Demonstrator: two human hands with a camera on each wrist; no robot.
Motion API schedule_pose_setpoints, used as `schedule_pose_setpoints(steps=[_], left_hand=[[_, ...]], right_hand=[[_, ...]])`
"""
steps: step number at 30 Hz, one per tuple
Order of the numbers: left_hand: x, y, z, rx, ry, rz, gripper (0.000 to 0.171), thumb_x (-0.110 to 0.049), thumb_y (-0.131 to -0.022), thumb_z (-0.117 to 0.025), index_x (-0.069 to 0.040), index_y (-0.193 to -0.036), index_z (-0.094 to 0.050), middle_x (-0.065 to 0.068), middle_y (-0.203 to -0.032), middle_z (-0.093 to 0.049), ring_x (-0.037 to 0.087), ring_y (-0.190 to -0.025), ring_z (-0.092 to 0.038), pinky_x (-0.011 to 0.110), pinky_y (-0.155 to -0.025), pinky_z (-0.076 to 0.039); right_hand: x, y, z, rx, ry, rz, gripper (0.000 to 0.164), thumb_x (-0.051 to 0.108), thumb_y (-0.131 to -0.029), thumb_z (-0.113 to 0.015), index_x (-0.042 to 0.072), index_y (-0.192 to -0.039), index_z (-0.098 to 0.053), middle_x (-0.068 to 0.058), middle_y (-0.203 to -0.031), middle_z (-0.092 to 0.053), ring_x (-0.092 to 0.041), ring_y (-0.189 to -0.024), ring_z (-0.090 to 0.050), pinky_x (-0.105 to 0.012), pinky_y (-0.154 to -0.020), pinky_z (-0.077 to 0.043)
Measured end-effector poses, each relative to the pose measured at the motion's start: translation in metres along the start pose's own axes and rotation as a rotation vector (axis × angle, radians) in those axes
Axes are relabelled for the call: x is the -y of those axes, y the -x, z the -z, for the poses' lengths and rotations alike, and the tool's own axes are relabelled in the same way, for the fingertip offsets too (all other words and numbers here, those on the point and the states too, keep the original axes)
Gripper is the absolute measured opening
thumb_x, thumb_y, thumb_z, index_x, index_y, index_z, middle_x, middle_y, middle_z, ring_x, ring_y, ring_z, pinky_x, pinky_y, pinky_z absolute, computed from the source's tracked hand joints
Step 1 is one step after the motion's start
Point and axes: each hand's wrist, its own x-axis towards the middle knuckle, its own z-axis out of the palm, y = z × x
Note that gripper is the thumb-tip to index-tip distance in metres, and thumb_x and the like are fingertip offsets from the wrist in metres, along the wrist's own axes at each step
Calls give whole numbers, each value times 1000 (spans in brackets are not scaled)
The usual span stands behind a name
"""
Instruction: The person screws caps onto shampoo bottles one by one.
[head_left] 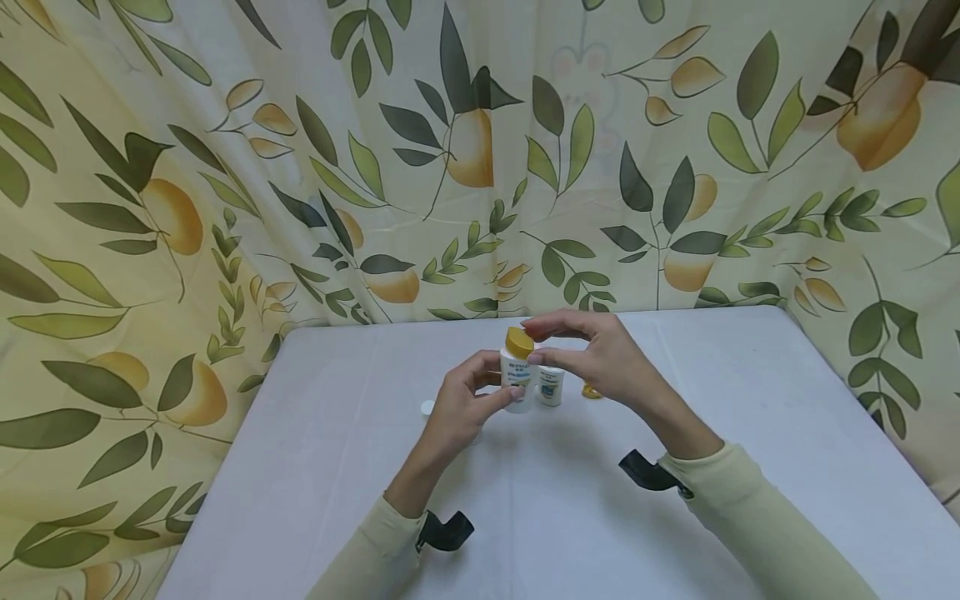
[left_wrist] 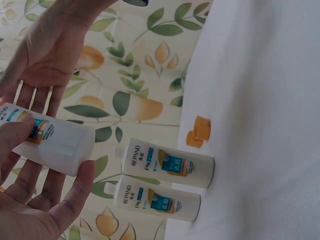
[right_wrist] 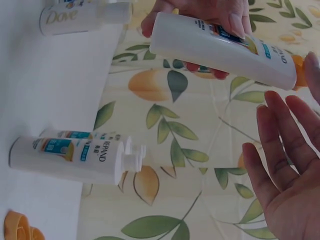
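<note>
My left hand [head_left: 467, 393] grips a white Repand bottle [head_left: 516, 379] around its body, raised above the table and nearly upright. On its neck sits an orange cap [head_left: 519, 341]. The fingertips and thumb of my right hand [head_left: 596, 354] pinch that cap from the right side. In the right wrist view the thumb meets the orange cap [right_wrist: 299, 71], while the other fingers spread out below. Two more Repand bottles [left_wrist: 172, 165] stand side by side with bare white necks. Beyond them lie loose orange caps [left_wrist: 202, 128].
A white Dove bottle [right_wrist: 82, 17] with a white cap stands on the left, mostly hidden behind my left hand in the head view. A white cloth covers the table [head_left: 360, 500]. A leaf-and-fruit patterned curtain [head_left: 480, 167] hangs along its far edge.
</note>
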Motion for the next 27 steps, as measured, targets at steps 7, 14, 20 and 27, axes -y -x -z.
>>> schedule_pose_setpoints(steps=[7, 14, 20, 27], left_hand=[[1, 0, -1, 26, 15, -38, 38, -12, -92, -76, -13, -128, -64, 4, -126, -64, 23, -111, -64, 33, -89, -60], [-1, -1, -4, 27, 5, -46, 36, -13, -92, -76, -15, -126, -65, 0, -126, -65, 21, -111, -64, 32, -88, -60], [-3, -2, -5, 22, -2, -49, 35, -16, -92, -77, -16, -125, -66, -2, -126, -65, 20, -111, -64, 32, -88, -60], [-2, -1, -1, 6, 4, -41, 36, -14, -92, -76, -15, -126, -65, -1, -126, -65, 21, -110, -65, 32, -87, -60]], right_hand=[[1, -1, -3, 22, -32, 6, 46, 22, -82, -87, 17, -125, -72, 4, -122, -71, -13, -109, -66, -44, -106, -50], [0, -1, -10, 32, -28, -11, 40, 24, -84, -85, 16, -121, -74, 1, -122, -71, -20, -114, -63, -52, -102, -50], [0, 0, -15, 36, -17, -51, 36, 29, -84, -85, 15, -116, -75, 1, -116, -73, -24, -115, -63, -59, -101, -48], [0, 1, -11, 30, 5, -18, 36, 30, -83, -86, 18, -116, -75, 3, -118, -73, -22, -114, -65, -57, -101, -49]])
